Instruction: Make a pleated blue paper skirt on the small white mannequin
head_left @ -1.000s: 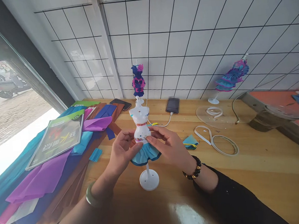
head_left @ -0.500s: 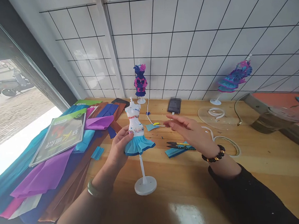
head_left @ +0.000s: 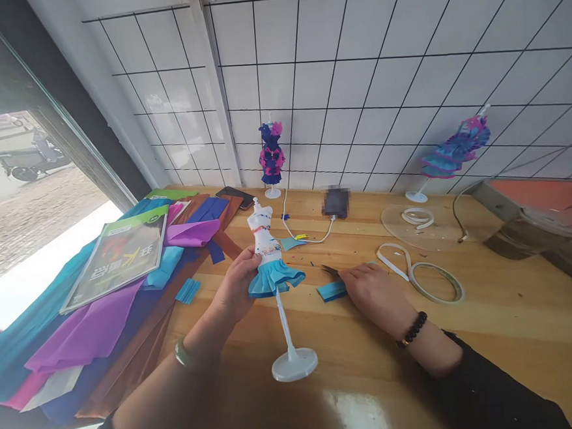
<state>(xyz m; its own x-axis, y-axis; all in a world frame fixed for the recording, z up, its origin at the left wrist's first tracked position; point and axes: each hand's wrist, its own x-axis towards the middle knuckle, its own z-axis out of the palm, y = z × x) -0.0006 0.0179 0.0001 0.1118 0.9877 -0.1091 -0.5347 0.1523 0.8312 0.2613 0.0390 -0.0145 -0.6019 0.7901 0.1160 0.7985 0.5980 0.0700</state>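
Note:
My left hand is closed on a small white dress-form mannequin, gripping it at the hip. The form wears a pleated turquoise paper skirt with a darker blue hem, and small coloured specks dot its torso. It leans slightly, its round white base toward me. To the right, my right hand lies low over the table with fingers curled round black thread snips; only the blade tips show. A folded blue paper strip lies under and beside these fingers.
Coloured crepe paper sheets and a packaged booklet are piled at left. Two dressed mannequins, one navy and pink, one blue and purple, stand by the wall. A tape roll, a cabled phone and paper scraps lie on the table.
My right hand has come down from above the table onto the thread snips, its fingers curling. The mannequin, still in my left hand, has tilted a little, its base shifting right.

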